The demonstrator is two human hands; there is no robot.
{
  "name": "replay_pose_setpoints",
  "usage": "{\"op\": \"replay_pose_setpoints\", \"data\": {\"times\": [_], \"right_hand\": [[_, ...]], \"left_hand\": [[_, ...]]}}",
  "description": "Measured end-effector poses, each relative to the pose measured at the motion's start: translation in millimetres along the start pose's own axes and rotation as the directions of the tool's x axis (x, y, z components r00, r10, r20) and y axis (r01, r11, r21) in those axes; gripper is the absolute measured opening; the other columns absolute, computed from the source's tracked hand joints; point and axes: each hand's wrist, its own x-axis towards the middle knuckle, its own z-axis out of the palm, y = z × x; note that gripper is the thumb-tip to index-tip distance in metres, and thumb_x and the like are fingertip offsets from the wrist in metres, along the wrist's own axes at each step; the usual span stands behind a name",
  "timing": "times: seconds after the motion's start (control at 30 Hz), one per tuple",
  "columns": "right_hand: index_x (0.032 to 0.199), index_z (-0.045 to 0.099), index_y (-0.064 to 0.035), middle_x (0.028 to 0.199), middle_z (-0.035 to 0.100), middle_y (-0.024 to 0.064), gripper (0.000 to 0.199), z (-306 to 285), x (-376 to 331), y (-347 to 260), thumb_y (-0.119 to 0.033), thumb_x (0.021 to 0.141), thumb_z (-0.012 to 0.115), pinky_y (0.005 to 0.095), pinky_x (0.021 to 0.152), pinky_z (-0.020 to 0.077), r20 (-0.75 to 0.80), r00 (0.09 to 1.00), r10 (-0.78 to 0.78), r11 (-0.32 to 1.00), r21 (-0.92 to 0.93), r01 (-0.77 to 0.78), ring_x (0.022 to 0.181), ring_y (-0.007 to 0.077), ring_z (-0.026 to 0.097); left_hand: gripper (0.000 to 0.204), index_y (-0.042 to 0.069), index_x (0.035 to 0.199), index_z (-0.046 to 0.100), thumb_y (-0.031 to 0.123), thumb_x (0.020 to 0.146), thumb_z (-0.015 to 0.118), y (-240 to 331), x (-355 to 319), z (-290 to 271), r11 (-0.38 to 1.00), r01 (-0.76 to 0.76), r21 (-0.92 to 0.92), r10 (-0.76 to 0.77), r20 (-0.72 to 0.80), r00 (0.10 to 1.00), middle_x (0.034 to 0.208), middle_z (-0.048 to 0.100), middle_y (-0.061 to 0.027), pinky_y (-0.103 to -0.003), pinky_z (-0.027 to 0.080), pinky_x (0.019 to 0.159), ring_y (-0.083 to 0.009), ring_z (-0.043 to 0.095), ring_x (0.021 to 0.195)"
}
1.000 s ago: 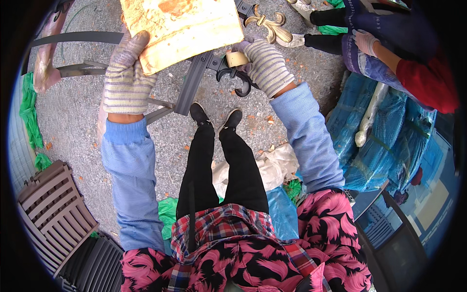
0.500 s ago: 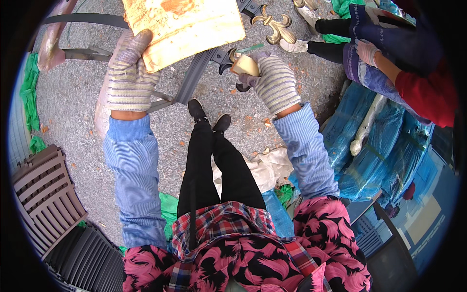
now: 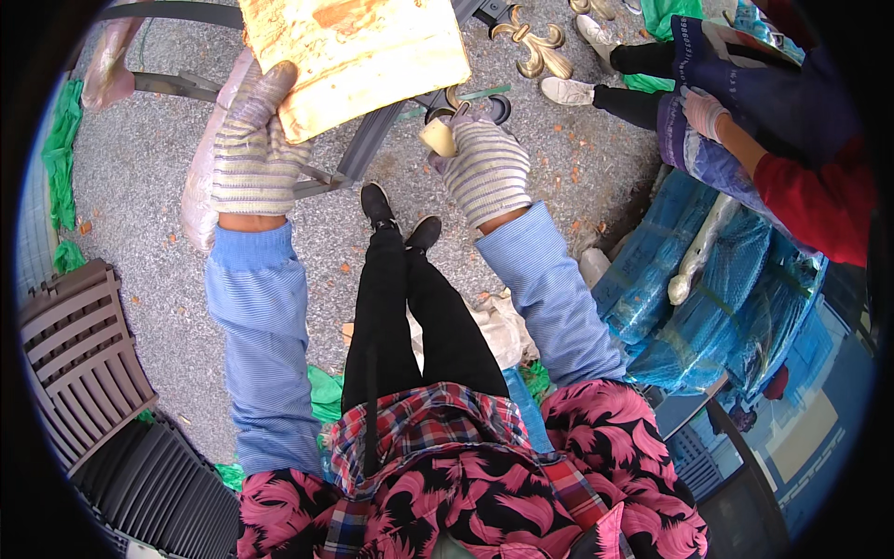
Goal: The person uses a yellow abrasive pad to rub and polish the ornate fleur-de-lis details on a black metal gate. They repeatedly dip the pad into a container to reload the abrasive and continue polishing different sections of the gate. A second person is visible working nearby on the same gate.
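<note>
My gloved left hand is closed on the near left edge of a flat, yellowish slab with orange-brown smears, its thumb on top. Between the fingers of my gloved right hand is a small cream sponge-like block, just below the slab's near right corner. Under both lies a dark metal frame. A gold fleur-shaped ornament sits beyond the right hand, and a curled end piece of the frame partly shows behind that hand. The slab hides part of the frame.
At the right, a co-worker's gloved hand rests against a dark apron. Blue plastic-wrapped bundles lie below it. Brown slatted panels are stacked at the left. Green plastic and orange crumbs lie on the grey ground.
My right hand has moved left and slightly nearer with the cream block, which now sits closer beneath the slab. The left hand and slab have barely shifted.
</note>
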Motion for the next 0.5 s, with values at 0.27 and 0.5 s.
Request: {"op": "replay_pose_setpoints", "data": {"times": [0.27,0.5], "right_hand": [[0.09,0.062,-0.0037,0.083,0.062,0.0134,0.032,-22,27,33,-0.025,0.068,0.071,0.0351,0.07,0.0507,-0.063,0.984,0.167,0.979,-0.106,-0.173,0.08,0.0273,0.061],[0.097,0.06,-0.004,0.097,0.059,0.014,0.038,2,24,26,-0.023,0.067,0.073,0.0339,0.077,0.049,0.116,0.992,0.043,0.981,-0.194,-0.02,0.088,0.0271,0.059]], "left_hand": [[0.04,-0.006,0.118,0.041,-0.004,0.08,0.053,-5,-7,7,1.0,0.021,-0.015,-0.021,-0.058,0.998,0.118,0.049,-0.0209,-0.038,0.047,0.089,-0.0287,0.051,0.107],[0.046,-0.005,0.122,0.038,-0.003,0.08,0.054,-16,-11,12,0.999,0.011,0.041,-0.006,-0.124,0.992,0.121,0.047,-0.02,-0.038,0.045,0.091,-0.0281,0.05,0.109]]}}
